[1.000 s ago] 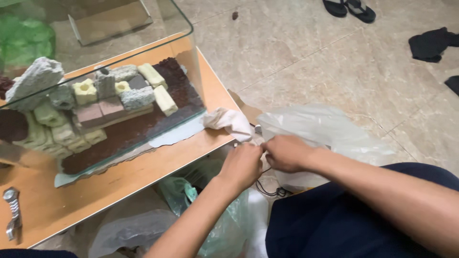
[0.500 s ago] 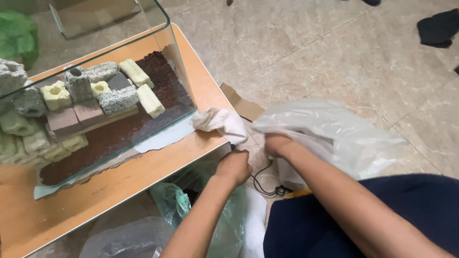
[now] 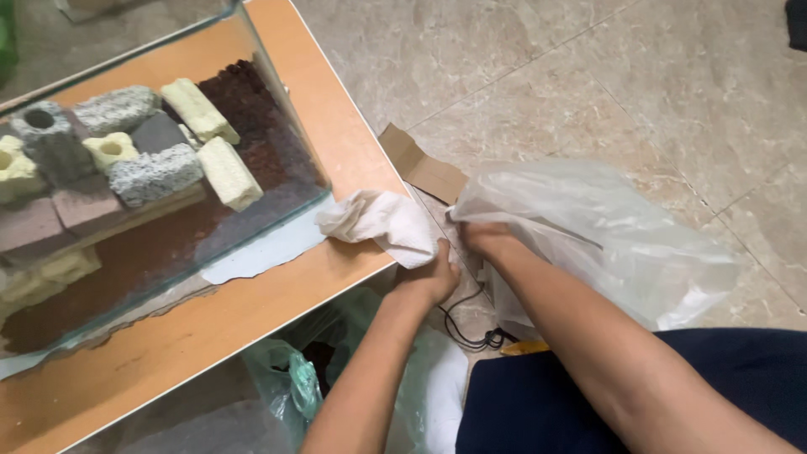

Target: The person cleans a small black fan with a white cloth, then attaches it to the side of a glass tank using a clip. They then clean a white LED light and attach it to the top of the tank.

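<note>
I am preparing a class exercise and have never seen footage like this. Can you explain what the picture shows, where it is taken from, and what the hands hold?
The picture comes from a camera worn on a person's head, looking down at their own bare arms. The left hand touches a crumpled white cloth at the edge of a wooden table. The right hand reaches into a clear plastic bag on the tiled floor; what it grips is hidden. On the table stands a glass tank with porous stone blocks and dark gravel.

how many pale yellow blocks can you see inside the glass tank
4 clear ones in the glass tank: a long block at the top, another long block below it, a notched block mid-pile, and one at the left edge. Others may hide behind reflections lower left.
</note>
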